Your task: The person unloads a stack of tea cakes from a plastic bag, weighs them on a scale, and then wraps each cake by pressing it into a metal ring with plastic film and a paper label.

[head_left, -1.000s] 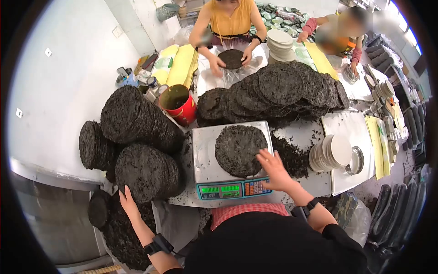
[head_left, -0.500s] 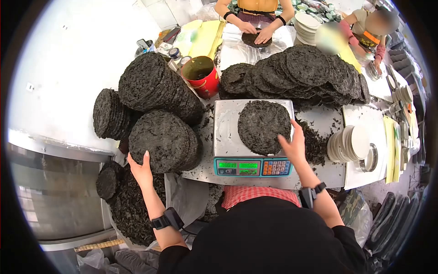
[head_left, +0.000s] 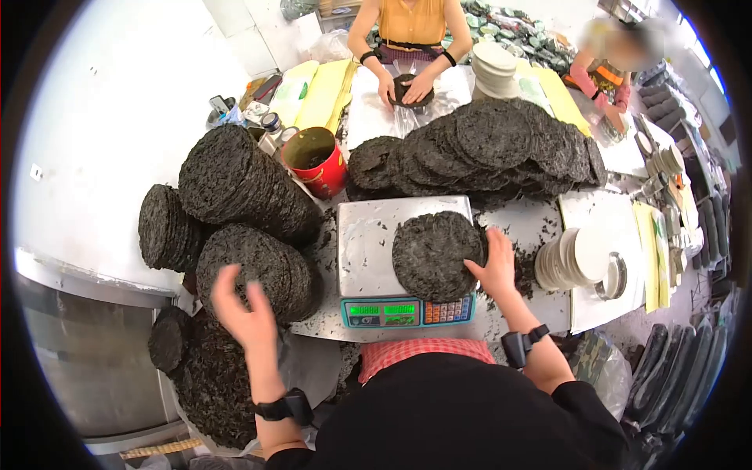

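Currently, in the head view, the dried-seaweed disc (head_left: 437,257) is over the right side of the scale (head_left: 364,251), its right edge at the grip of the right hand (head_left: 499,272), thumb and fingers apart; whether they pinch it, I cannot tell. The left hand (head_left: 249,315) is spread in front of the nearest seaweed stack (head_left: 258,254), well apart from the disc.

You wear a plain, short-sleeved black shirt (head_left: 454,407). Just beyond the shirt's front edge shows a red-and-white cloth (head_left: 427,352) in small checks. Past the shirt's left sleeve (head_left: 290,459), a black wristband (head_left: 271,410) carries a dark, boxy device (head_left: 298,406); past its right sleeve (head_left: 583,407), a second black wristband (head_left: 539,334) carries a similar box (head_left: 515,348). Your left hand (head_left: 249,317) and right hand (head_left: 497,274) are bare.
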